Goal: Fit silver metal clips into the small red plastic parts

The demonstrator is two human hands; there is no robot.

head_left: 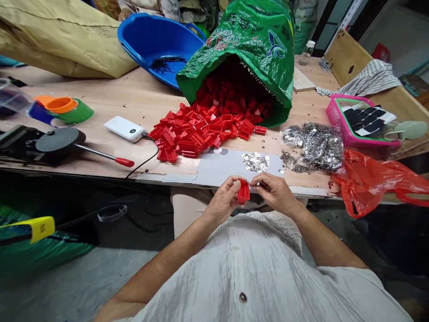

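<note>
My left hand (225, 199) is closed on a small red plastic case (244, 191), its hollow side facing up, just in front of the table edge. At the case's right side, my right hand (273, 190) pinches with thumb and forefinger; whatever lies between the fingertips is too small to name. Beyond the hands, a patch of small shiny metal pieces (255, 162) lies on a grey sheet (217, 169). A heap of red plastic parts (197, 132) of the same kind spills from a green woven sack (248, 40).
Bagged metal pieces (322, 145), a pink basket (335, 120) and a red plastic bag (372, 181) lie to the right. On the left are a white power bank (124, 129) with a cable and a red-tipped lever tool (60, 139). Behind stands a blue basin (147, 40).
</note>
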